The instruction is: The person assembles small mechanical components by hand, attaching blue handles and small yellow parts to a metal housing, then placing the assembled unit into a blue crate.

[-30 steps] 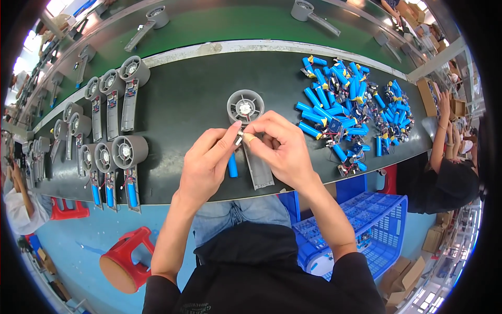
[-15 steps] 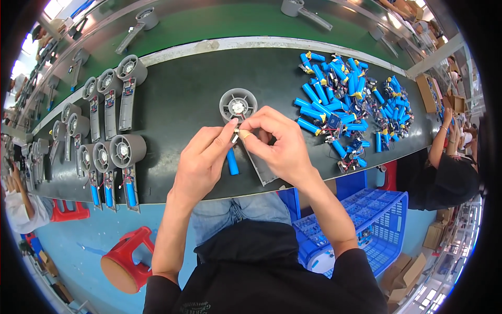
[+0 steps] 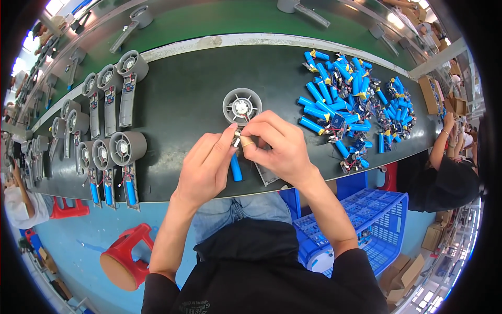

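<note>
Pinching a small board (image 3: 237,139), the left hand (image 3: 203,166) barely shifts; beside it, the right hand (image 3: 280,149) stays narrow, grip unclear; work seems unfinished.

Bare tabletop (image 3: 172,104) is stretching left of the hands (image 3: 201,167) toward grouped grey fans (image 3: 138,146), while a single fan (image 3: 241,108) is sitting just ahead and blue cells (image 3: 339,104) are crowding the right.

From my remote feed I see a factory assembly line: green conveyor belt (image 3: 225,21), rows of grey fan housings (image 3: 137,146), heaped blue battery cells (image 3: 341,105).
</note>
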`<act>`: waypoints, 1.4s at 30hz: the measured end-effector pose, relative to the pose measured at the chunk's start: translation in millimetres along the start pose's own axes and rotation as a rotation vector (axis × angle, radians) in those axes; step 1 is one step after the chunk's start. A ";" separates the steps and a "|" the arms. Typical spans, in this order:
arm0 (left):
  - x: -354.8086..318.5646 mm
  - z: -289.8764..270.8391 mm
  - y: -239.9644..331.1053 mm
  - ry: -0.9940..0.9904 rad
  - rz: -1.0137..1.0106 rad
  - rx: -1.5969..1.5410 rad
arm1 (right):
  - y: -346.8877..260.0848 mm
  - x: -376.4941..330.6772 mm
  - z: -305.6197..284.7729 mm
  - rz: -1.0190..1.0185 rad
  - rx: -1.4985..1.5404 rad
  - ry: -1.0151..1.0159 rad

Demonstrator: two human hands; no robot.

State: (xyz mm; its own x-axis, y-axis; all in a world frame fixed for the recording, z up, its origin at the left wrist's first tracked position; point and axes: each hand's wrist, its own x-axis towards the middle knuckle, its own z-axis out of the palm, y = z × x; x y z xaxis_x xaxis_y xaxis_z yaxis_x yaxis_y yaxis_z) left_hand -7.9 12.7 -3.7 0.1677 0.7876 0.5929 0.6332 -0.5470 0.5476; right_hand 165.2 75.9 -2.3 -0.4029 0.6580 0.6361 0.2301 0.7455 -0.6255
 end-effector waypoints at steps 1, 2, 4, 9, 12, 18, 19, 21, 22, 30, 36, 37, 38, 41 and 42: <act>0.1 -0.4 0.3 -0.007 -0.003 -0.010 | 0.0 -0.5 0.7 -0.004 -0.014 0.003; -0.3 -0.9 1.0 -0.008 -0.006 -0.011 | 0.0 -1.1 1.3 -0.008 -0.029 0.006; -1.1 -2.1 2.7 -0.013 -0.001 0.021 | -1.4 0.7 0.6 -0.049 -0.059 0.010; -2.5 -3.4 4.7 -0.018 0.001 0.048 | 1.8 1.7 2.5 -0.142 -0.079 0.029; 0.5 -9.1 3.6 -0.075 -0.002 0.029 | 4.2 1.7 2.5 -0.173 -0.076 0.007; 8.3 -17.6 0.7 -0.184 0.005 -0.019 | 4.6 0.1 1.7 -0.209 -0.101 0.026; 9.4 -18.0 -0.1 -0.186 0.017 -0.038 | 5.4 0.5 1.5 -0.202 -0.093 0.018; 11.7 -18.8 -1.9 -0.205 0.009 -0.059 | 6.5 0.8 0.2 -0.197 -0.085 0.011; 12.3 -19.1 -2.3 -0.223 0.003 -0.080 | 6.9 0.8 -0.8 -0.187 -0.075 -0.006; 9.4 -15.6 -5.8 -0.170 -0.002 -0.139 | 6.4 0.9 0.3 -0.188 -0.079 -0.004; 8.4 -14.8 -7.7 -0.168 0.028 -0.151 | 7.4 0.8 -0.9 -0.199 -0.035 -0.007; 8.4 -14.6 -8.0 -0.170 0.020 -0.150 | 7.1 0.4 -1.3 -0.194 -0.038 -0.013; 8.6 -14.2 -8.9 -0.169 0.021 -0.149 | 7.2 0.5 -1.5 -0.189 -0.042 -0.019; 8.2 -12.1 -9.2 -0.153 0.035 -0.156 | 5.0 0.8 -1.7 -0.175 -0.054 0.002; 8.4 -10.6 -9.0 -0.127 0.020 -0.124 | 4.0 1.7 -2.2 -0.178 -0.057 0.003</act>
State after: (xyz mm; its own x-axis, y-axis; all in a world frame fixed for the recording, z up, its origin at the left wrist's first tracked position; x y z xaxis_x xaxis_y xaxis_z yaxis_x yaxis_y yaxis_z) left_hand -20.2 21.2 2.6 0.2783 0.8016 0.5291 0.5324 -0.5872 0.6097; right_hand 167.3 80.2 -2.7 -0.4396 0.5154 0.7356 0.2056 0.8550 -0.4762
